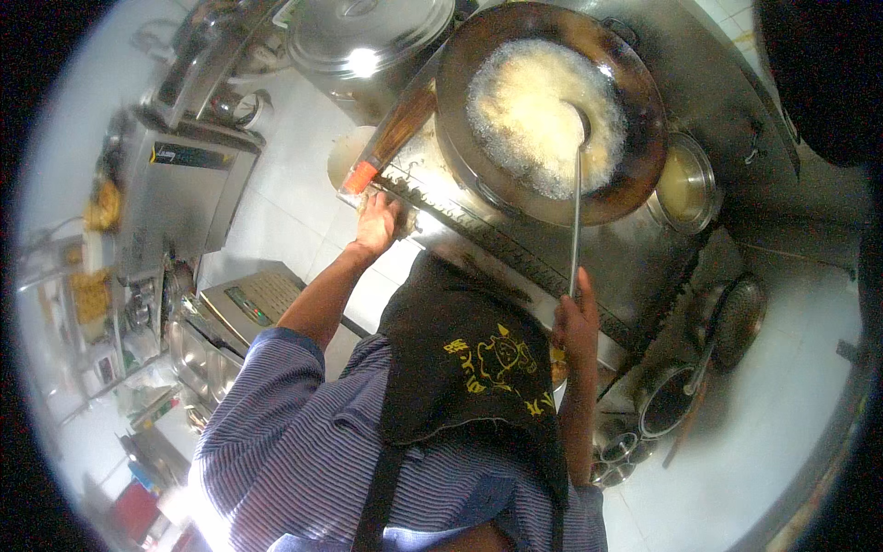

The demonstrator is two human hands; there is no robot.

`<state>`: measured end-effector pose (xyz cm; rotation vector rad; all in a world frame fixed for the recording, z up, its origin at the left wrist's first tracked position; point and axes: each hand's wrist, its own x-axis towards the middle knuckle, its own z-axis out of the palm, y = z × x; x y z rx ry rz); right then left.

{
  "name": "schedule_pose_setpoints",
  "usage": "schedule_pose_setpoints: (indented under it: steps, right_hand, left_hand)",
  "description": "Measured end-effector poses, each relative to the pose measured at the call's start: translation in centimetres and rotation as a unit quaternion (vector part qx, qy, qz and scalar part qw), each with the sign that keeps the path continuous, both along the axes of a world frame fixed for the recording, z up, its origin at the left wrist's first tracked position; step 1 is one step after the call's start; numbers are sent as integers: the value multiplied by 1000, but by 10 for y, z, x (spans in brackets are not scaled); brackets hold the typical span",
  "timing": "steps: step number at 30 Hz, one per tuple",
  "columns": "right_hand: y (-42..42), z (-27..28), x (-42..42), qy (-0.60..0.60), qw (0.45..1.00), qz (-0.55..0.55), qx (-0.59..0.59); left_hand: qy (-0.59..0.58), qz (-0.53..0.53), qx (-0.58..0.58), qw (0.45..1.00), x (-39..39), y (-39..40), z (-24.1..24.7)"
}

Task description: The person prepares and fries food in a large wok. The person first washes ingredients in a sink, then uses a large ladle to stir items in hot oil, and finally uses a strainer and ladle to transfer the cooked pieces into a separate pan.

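Note:
A large wok (455, 145) on the stove holds bubbling, pale yellow, foaming liquid (524, 103). My right hand (579, 317) is closed around the long metal handle of a ladle (577, 221), whose bowl lies in the foam at the wok's right half. At the front left corner of the stove, my left hand (379, 221) rests on a crumpled cloth (408, 222); whether its fingers grip the cloth is unclear. Just beyond that hand lies a bristle brush (400, 131) with an orange-red band, slanting up toward the wok.
A big lidded metal pot (372, 41) stands left of the wok, and a round container of yellowish liquid (683, 183) is at its right. Strainers (741, 324), a dark pot (668, 401) and small metal cups (619, 447) are at right. Steel equipment (179, 200) stands at left.

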<state>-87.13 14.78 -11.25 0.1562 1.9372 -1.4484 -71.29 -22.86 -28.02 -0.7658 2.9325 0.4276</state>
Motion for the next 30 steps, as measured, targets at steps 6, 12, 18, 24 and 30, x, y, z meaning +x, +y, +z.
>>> schedule_pose_setpoints:
  steps: [6,12,18,24,30]
  right_hand:
    - [0,0,1,0,1000,4,-1]
    - [0,-13,2,3,997,2,-71]
    - [-2,-1,3,-20,999,-16,-39]
    - [3,-11,2,28,999,28,-24]
    - [3,-12,2,31,997,16,-67]
  left_hand:
    - [-25,13,9,1000,-7,4,5]
    - [-23,24,17,999,-6,4,4]
    - [-30,16,-8,999,-9,3,-5]
    - [-39,12,-15,999,-13,7,4]
    - [-25,15,-15,999,-9,7,1]
